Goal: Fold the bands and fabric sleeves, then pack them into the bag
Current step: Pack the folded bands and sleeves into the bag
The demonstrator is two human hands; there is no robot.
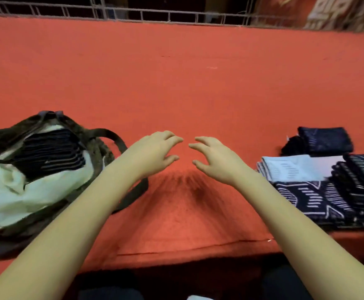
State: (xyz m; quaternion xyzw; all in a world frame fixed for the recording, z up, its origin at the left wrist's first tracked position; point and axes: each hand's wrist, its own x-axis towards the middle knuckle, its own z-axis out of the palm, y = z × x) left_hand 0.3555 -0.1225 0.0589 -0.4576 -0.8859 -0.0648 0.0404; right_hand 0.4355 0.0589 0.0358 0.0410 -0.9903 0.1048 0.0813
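1. One bag [100, 155] is lying open at the front left corner of the red tabletop [176, 83], its pale lining [25, 191] showing.
2. One striped piece [51, 150], dark with thin light lines, is sitting inside the bag on the lining.
3. The left hand [155, 151] is hovering over the middle of the tabletop near the front edge, fingers spread wide and loosely bent, holding nothing.
4. The right hand [214, 160] is hovering just beside it in the same way, spread and empty. The fingertips of the two hands are pointing at each other and staying apart.
5. By the right edge, one folded navy piece [325, 140] is lying farthest back.
6. One pale piece [296, 169] with faint dashes is lying in front of it.
7. A patterned pile [319, 198], dark with white stripes, is sitting nearest the front edge. Blur is hiding how many pieces are in it, and the marks are pattern rather than readable writing.
8. A metal railing [155, 15] is running along behind the far edge.
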